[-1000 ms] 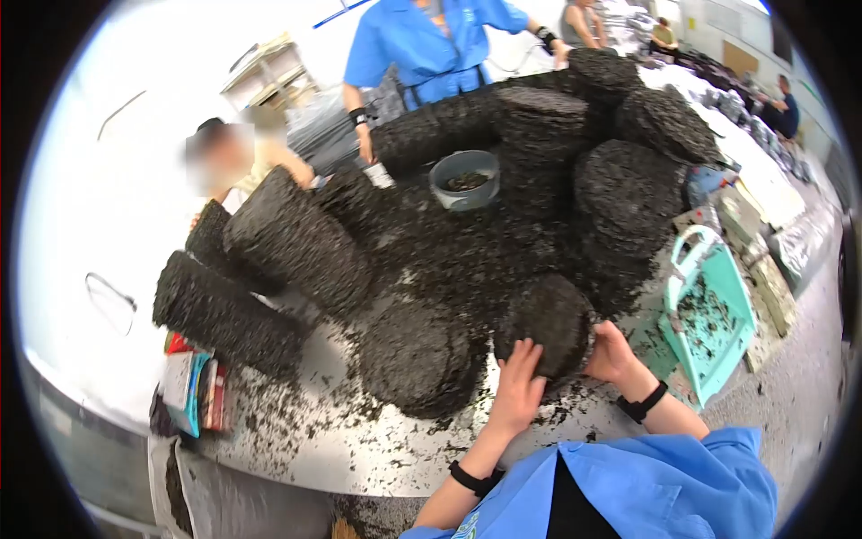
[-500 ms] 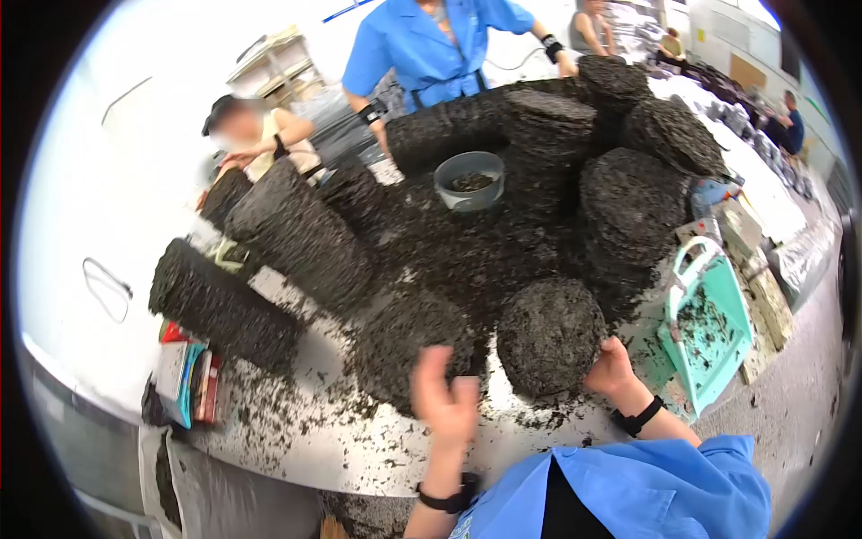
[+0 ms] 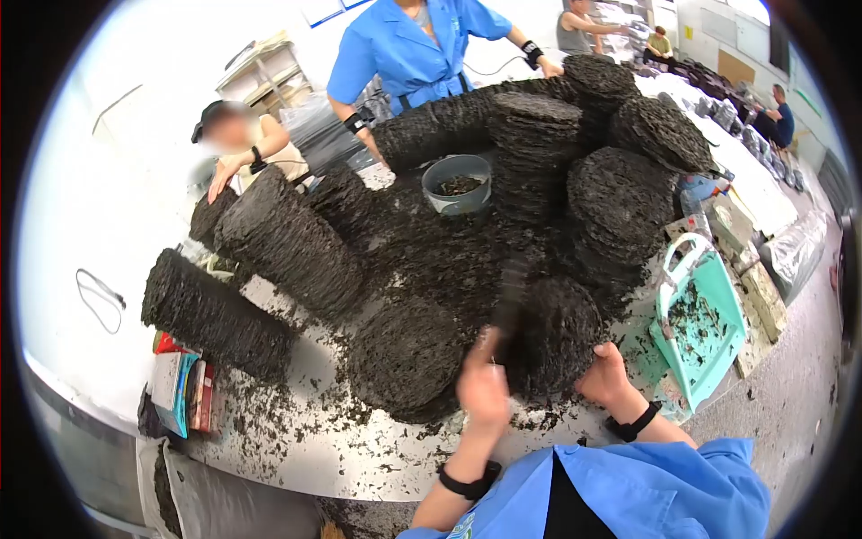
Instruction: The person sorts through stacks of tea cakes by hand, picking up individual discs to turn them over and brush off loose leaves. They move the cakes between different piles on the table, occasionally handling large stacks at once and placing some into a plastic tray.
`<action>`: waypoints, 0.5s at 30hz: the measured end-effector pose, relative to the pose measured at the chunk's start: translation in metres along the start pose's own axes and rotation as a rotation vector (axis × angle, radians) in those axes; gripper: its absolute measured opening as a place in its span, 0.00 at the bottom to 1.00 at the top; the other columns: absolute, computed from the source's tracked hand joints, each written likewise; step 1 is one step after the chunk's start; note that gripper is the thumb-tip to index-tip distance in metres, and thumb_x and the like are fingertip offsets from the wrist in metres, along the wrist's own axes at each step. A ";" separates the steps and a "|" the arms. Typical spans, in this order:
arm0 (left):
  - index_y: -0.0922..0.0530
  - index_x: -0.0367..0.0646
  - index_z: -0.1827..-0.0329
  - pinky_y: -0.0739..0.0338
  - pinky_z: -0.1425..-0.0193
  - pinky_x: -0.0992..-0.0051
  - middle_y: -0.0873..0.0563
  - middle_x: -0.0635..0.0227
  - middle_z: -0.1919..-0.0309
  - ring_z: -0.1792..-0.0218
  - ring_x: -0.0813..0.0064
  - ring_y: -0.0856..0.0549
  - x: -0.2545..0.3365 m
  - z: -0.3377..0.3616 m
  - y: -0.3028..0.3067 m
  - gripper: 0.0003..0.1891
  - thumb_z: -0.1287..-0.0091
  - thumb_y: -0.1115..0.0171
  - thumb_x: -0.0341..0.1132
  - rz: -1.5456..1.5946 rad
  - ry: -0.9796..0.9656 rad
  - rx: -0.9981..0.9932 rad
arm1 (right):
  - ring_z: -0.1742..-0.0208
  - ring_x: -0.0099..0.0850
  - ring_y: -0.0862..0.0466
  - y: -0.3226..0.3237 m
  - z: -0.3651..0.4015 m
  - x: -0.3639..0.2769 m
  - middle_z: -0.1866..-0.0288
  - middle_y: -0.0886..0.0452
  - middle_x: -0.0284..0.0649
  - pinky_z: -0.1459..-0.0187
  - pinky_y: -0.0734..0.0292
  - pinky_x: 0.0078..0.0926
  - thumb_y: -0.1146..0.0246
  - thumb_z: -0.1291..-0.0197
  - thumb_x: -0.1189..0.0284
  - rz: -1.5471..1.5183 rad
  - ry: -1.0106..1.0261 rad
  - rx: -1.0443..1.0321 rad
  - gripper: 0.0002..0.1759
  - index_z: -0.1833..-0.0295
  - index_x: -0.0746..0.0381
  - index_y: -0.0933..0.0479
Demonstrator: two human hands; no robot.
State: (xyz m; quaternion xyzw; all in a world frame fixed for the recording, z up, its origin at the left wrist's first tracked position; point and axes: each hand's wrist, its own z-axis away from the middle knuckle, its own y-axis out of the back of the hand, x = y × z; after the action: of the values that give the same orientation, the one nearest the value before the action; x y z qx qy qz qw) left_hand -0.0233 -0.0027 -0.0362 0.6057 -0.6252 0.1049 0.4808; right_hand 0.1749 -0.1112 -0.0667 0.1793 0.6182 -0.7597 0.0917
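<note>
A round stack of dark dried seaweed sheets (image 3: 561, 337) lies in front of me. My right hand (image 3: 605, 379) grips its right edge, thumb up, with the other fingers partly hidden. At its left edge is my left hand (image 3: 485, 391), fingers pinched beside a blurred dark seaweed sheet (image 3: 512, 296) seen nearly edge-on; the exact grip is smeared by motion. Just left of that hand rests a second round seaweed stack (image 3: 406, 359), lying flat on the table.
Tall seaweed stacks (image 3: 624, 202) stand behind, and others lie tipped over (image 3: 220, 314) at left. A grey tub (image 3: 458, 202) holds scraps. On the right sits a green dustpan (image 3: 709, 346) with crumbs. A co-worker in blue (image 3: 404, 54) stands opposite; another person (image 3: 269, 148) works at far left.
My left hand has moved up and right, from open over the left stack to the right stack's edge. A blurred sheet now shows at its fingers. My right hand stays at the stack's edge.
</note>
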 end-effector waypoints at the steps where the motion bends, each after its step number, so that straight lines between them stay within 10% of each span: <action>1: 0.28 0.32 0.39 0.27 0.41 0.67 0.19 0.54 0.47 0.48 0.63 0.19 -0.004 -0.009 0.018 0.18 0.25 0.52 0.36 0.030 0.211 0.320 | 0.31 0.43 0.29 -0.002 -0.002 -0.003 0.31 0.26 0.42 0.28 0.40 0.50 0.41 0.53 0.62 -0.002 0.001 0.004 0.39 0.31 0.58 0.31; 5: 0.31 0.34 0.36 0.32 0.32 0.64 0.23 0.58 0.40 0.41 0.62 0.23 -0.035 -0.036 0.109 0.25 0.23 0.51 0.47 0.722 0.445 0.759 | 0.31 0.43 0.29 0.003 -0.003 -0.012 0.32 0.26 0.41 0.29 0.40 0.51 0.40 0.55 0.62 -0.030 0.018 -0.002 0.38 0.32 0.57 0.30; 8: 0.41 0.35 0.27 0.45 0.23 0.60 0.36 0.51 0.29 0.28 0.60 0.37 -0.030 -0.026 0.124 0.28 0.27 0.47 0.36 -0.153 0.222 0.796 | 0.31 0.42 0.29 0.010 -0.004 -0.011 0.32 0.26 0.40 0.29 0.40 0.49 0.39 0.56 0.63 -0.072 -0.001 -0.012 0.39 0.32 0.57 0.31; 10: 0.39 0.35 0.28 0.46 0.23 0.58 0.35 0.52 0.30 0.28 0.58 0.36 -0.006 -0.020 0.098 0.29 0.32 0.44 0.32 -0.168 0.102 0.698 | 0.31 0.43 0.29 0.015 -0.004 -0.005 0.32 0.26 0.40 0.29 0.40 0.50 0.38 0.56 0.64 -0.091 -0.020 -0.016 0.40 0.31 0.57 0.32; 15: 0.40 0.33 0.26 0.40 0.25 0.58 0.36 0.46 0.27 0.27 0.48 0.36 0.026 0.003 -0.014 0.44 0.39 0.30 0.47 -0.096 -0.125 -0.259 | 0.29 0.43 0.31 -0.008 -0.003 0.006 0.29 0.30 0.44 0.27 0.42 0.48 0.37 0.51 0.63 0.083 0.025 -0.129 0.40 0.29 0.61 0.34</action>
State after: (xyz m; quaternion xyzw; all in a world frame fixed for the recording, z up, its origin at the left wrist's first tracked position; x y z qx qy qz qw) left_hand -0.0078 -0.0256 -0.0248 0.5730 -0.6326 -0.0374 0.5197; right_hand 0.1669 -0.1063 -0.0623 0.2081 0.6591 -0.7115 0.1266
